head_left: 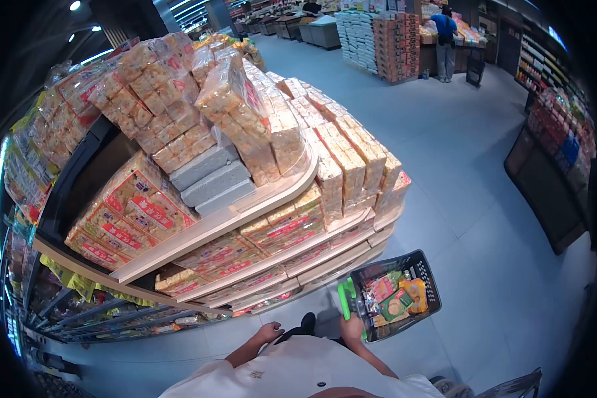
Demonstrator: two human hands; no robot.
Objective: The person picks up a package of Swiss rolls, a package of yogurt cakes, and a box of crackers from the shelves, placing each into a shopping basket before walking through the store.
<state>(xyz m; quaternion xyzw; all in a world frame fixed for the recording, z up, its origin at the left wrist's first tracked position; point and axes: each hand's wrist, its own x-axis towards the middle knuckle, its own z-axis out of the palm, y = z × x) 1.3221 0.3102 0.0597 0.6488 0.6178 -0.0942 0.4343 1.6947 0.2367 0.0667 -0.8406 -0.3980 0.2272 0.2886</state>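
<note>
Basket [397,295] at five o'clock, low by the floor, hung from right hand [352,327], fingers wrapped around green handle [345,300]. Stiff mesh, packets inside, likely moderately heavy and prone to swing; best carried by the handle. Left hand [268,331] loosely curled, empty.

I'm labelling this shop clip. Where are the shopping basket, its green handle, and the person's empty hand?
shopping basket [434,292]: head view, on its dark right-hand rim.
green handle [344,298]: head view, mid-length of the bar.
left hand [269,331]: head view, on the back of the hand.
</note>
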